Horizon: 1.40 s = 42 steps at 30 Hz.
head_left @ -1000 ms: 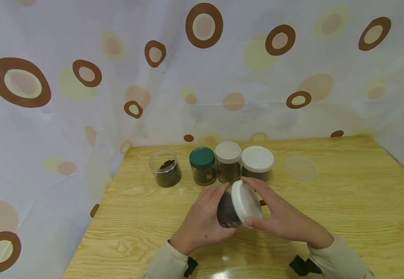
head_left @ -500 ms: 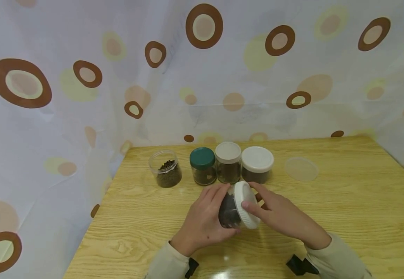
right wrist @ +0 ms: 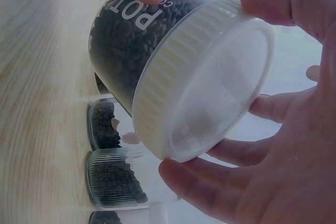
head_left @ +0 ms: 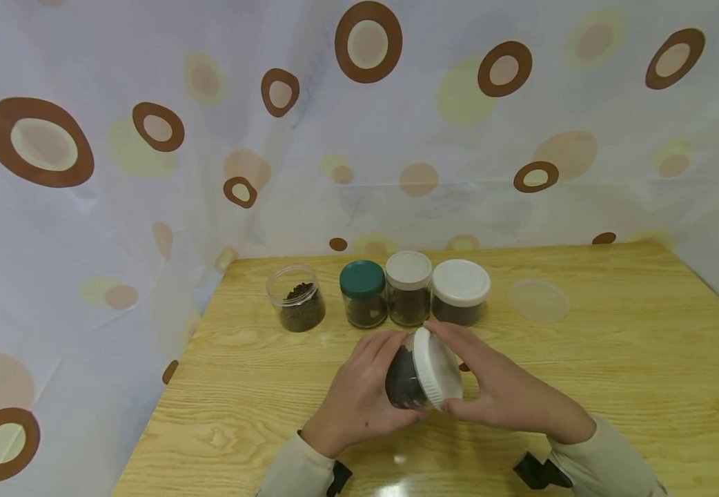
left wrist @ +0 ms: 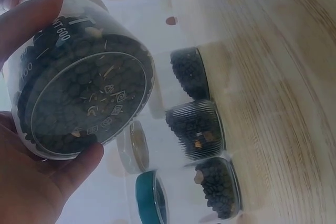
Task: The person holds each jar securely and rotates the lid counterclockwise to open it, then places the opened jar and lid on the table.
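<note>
My left hand point(head_left: 362, 393) grips a clear jar point(left wrist: 84, 82) of dark beans, tilted above the table. Its white ribbed screw lid point(right wrist: 210, 82) faces right, towards my right hand point(head_left: 508, 390). The fingertips of that hand are spread around the lid's rim, thumb on one side and fingers on the other, in the right wrist view. The lid sits on the jar's mouth. White print shows on the jar's wall, and the left wrist view looks onto its base. Part of the jar is hidden behind my left fingers.
Behind my hands stand a green-lidded jar point(head_left: 363, 293), a ribbed jar with a whitish lid point(head_left: 408, 290) and a wide white-lidded jar point(head_left: 461, 290). To their left is a lidless clear jar point(head_left: 300, 304) with dark contents. A translucent disc point(head_left: 539, 301) lies at the right.
My right thumb went up across the lid half a second ago and is now back at its lower edge, with the fingers at the upper edge. The left hand keeps its hold on the jar.
</note>
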{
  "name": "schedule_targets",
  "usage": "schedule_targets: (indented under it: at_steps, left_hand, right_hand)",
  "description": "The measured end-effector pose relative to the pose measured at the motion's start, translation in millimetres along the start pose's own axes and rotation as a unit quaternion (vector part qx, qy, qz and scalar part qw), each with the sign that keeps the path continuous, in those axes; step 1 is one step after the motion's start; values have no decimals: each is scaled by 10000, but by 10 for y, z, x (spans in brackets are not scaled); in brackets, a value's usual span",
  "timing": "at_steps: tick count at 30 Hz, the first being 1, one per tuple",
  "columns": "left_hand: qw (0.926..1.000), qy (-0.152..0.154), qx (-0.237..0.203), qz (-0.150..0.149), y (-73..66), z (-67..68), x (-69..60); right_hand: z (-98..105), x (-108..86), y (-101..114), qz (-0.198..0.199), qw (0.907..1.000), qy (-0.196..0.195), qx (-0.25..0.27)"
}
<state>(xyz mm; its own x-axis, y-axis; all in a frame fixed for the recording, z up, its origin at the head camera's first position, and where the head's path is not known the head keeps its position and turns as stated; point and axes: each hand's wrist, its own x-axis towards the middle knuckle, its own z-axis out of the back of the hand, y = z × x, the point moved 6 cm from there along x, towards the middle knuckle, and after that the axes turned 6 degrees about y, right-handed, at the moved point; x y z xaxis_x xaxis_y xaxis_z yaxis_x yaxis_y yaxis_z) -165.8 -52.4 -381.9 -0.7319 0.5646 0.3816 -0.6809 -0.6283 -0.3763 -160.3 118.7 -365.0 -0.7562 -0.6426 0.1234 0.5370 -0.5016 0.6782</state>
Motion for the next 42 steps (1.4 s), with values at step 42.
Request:
schedule_targets:
  at_steps: [42]
  left_hand:
    - [9998, -103, 162, -52, 3, 14, -10]
  right_hand:
    - [-9, 10, -134, -1540, 9868, 437, 241]
